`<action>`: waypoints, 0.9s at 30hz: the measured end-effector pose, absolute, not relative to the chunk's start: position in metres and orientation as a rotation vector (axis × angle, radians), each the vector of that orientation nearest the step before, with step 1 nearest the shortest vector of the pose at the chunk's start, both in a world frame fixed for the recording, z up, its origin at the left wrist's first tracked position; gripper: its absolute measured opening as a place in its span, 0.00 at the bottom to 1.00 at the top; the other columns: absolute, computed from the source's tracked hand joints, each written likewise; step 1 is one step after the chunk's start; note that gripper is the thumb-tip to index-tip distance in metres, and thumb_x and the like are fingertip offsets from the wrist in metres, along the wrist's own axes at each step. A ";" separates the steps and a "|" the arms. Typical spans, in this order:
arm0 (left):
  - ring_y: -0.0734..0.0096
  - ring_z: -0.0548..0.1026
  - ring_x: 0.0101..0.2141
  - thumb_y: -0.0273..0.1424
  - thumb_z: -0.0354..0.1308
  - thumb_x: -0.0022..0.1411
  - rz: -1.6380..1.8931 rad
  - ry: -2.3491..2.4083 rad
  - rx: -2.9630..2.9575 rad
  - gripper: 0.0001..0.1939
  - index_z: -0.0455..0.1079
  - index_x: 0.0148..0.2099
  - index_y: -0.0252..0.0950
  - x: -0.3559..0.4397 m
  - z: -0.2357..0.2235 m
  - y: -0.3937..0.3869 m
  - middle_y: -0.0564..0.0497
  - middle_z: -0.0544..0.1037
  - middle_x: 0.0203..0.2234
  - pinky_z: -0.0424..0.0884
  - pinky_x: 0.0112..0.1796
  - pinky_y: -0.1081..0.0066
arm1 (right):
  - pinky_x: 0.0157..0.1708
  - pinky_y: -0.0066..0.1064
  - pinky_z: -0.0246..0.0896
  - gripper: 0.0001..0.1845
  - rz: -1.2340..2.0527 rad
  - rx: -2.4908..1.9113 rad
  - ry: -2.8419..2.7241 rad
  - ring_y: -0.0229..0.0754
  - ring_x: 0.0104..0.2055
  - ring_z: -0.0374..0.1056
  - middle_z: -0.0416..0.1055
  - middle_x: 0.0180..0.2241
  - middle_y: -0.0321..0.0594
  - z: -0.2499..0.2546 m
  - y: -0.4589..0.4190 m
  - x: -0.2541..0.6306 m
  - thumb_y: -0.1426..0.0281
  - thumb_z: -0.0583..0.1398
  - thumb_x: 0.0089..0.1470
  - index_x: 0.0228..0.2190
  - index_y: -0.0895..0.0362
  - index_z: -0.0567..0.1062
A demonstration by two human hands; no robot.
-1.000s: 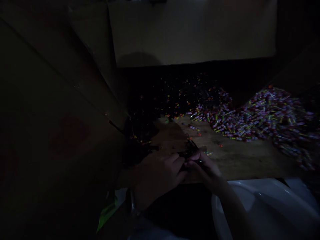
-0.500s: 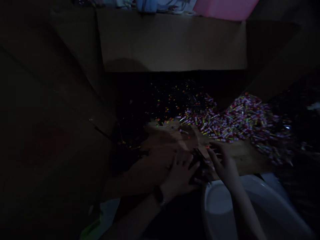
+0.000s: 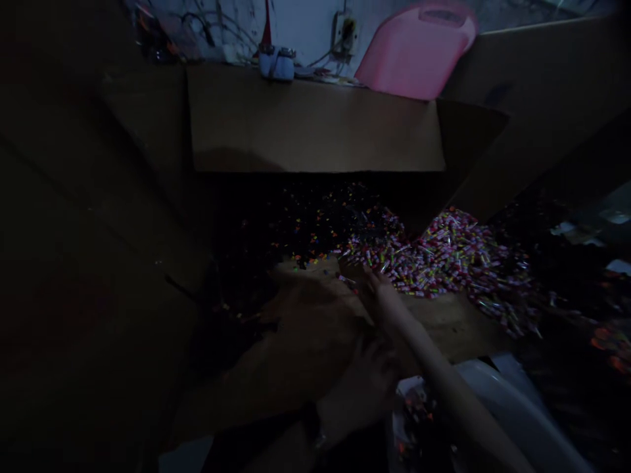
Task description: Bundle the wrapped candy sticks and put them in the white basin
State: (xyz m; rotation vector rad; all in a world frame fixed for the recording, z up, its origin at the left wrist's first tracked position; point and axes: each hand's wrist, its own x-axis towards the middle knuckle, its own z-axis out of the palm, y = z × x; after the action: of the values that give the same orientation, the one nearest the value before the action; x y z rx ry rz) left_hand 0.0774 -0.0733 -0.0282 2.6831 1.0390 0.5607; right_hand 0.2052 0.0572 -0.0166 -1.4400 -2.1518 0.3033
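Note:
The scene is very dark. My right hand [image 3: 383,299] reaches forward across a wooden board [image 3: 444,322] to the near edge of a heap of small colourful wrapped pieces [image 3: 444,256]; its fingers are hard to make out. My left hand [image 3: 362,387] hangs low near the board's front edge, above a white basin [image 3: 497,401], with a watch on its wrist. Its fingers look curled, but what they hold is lost in the dark.
Cardboard walls [image 3: 315,125] box in the work area at the back and left. A pink plastic object [image 3: 414,56] and a small blue-white item [image 3: 276,64] stand behind the cardboard. Loose coloured bits [image 3: 315,223] lie scattered on the dark surface beyond the board.
Both hands were together over a small dark object, then parted. My right hand has stretched forward to the heap; my left has dropped toward the basin. The view has tilted upward.

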 end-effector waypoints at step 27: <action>0.30 0.50 0.60 0.43 0.43 0.65 0.579 2.063 2.303 0.33 0.54 0.61 0.18 0.012 -0.050 0.071 0.24 0.57 0.59 0.46 0.54 0.36 | 0.41 0.38 0.65 0.20 0.645 -1.459 -1.546 0.47 0.40 0.71 0.75 0.38 0.49 -0.052 0.008 0.214 0.58 0.51 0.58 0.41 0.60 0.72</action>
State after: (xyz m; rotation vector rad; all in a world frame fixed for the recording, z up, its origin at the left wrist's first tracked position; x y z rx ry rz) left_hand 0.0119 0.0709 -0.0497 2.3030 2.0627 0.5786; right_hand 0.2135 0.0079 -0.0523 -1.4589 -1.5461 0.6453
